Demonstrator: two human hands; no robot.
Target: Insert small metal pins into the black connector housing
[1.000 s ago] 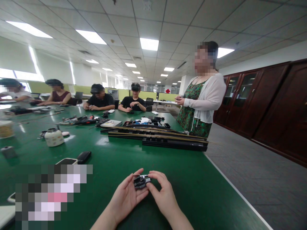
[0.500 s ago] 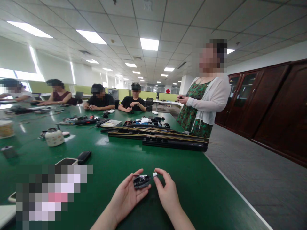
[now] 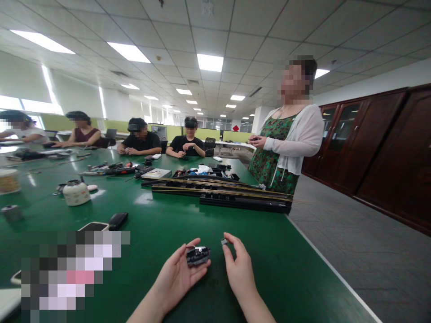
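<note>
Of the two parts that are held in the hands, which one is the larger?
The dark part in the left hand: it is clearly longer and wider than the small greyish piece, which the right hand pinches.

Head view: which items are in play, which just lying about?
In play:
dark part, in left hand
small piece, in right hand

Apparently just lying about:
jar
tub
black rails (link to the held parts unclear)

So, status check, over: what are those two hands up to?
Left hand: holding dark part. Right hand: pinching small silvery piece, apart from dark part. Long black bars: beyond both hands on green table, not between them.
</note>
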